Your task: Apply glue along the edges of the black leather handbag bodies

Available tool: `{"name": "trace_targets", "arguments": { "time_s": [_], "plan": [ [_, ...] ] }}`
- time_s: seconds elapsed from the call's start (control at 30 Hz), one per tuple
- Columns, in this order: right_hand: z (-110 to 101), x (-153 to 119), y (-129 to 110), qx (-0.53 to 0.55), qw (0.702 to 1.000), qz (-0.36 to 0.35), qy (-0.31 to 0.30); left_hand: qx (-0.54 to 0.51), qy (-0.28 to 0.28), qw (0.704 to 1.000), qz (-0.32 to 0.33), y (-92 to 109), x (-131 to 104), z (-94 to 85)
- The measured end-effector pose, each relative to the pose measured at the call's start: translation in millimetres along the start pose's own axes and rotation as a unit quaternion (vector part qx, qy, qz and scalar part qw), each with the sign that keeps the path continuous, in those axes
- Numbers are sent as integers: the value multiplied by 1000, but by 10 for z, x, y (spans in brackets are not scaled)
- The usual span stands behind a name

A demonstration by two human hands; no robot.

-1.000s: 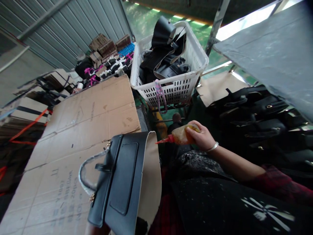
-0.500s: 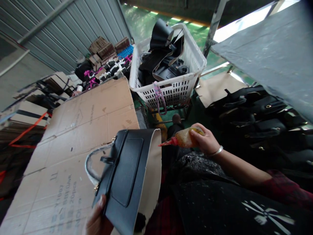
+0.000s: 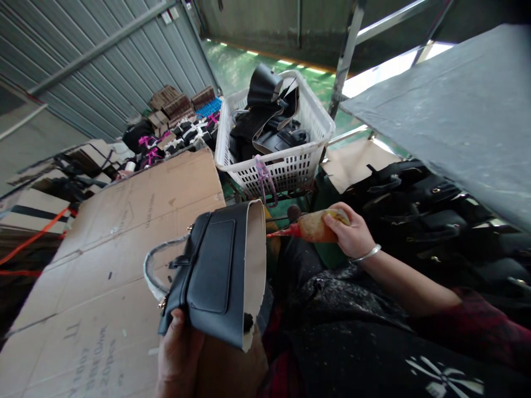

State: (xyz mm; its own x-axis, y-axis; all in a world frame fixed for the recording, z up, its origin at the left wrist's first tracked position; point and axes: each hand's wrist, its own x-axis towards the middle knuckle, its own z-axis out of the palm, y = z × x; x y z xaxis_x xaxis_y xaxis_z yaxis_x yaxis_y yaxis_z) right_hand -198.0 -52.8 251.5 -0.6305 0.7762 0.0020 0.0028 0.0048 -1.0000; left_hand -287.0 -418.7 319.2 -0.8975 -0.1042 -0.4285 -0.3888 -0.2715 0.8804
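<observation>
A black handbag (image 3: pixel 211 268) is tilted on its side, its handle wrapped in clear film and pointing left. Its beige inner edge faces right. My left hand (image 3: pixel 180 351) grips the bag at its lower left end, thumb on the near face and the other fingers hidden behind it. In my right hand (image 3: pixel 352 232) is a squeeze bottle (image 3: pixel 317 226) with amber-brown contents and a red pointed nozzle. The nozzle points left, at the bag's right edge; whether the tip touches the edge I cannot tell.
A cardboard-covered table (image 3: pixel 136 237) lies under and left of the bag. Beyond it stands a white plastic basket (image 3: pixel 307 166) of black bag parts. Many black bags (image 3: pixel 431 215) fill the right side below a grey sheet-covered surface (image 3: pixel 452 105). Bundled pieces (image 3: pixel 178 132) are stacked behind the table.
The handbag has tilted so that its lower end is raised, and my left hand shows more fully. The bottle has shifted slightly up and left in view. The camera view has also moved.
</observation>
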Motion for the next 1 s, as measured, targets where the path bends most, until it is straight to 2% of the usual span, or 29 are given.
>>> {"name": "trace_targets", "arguments": {
  "time_s": [0.07, 0.2, 0.37, 0.73, 0.9, 1.0],
  "plan": [
    [22, 4, -36, -23, 1000, -8, -1, 13, 47, 999, -22, 11, -63, 109],
    [73, -14, -74, -59, 998, -32, -19, 13, 43, 998, -37, 20, -136, 214],
    [73, -25, -30, -86, 995, -45, -35, 3, 24, 999, -32, -14, -66, 178],
    [67, -94, 48, -87, 993, -28, -69, 8, 26, 1000, -16, 13, -64, 223],
    [48, -259, 96, -59, 992, -17, -113, -12, 77, 997, -17, -10, -23, 185],
    [40, -375, 69, -44, 990, 0, -136, -6, 74, 997, -16, -9, -32, 206]
  ]
}}
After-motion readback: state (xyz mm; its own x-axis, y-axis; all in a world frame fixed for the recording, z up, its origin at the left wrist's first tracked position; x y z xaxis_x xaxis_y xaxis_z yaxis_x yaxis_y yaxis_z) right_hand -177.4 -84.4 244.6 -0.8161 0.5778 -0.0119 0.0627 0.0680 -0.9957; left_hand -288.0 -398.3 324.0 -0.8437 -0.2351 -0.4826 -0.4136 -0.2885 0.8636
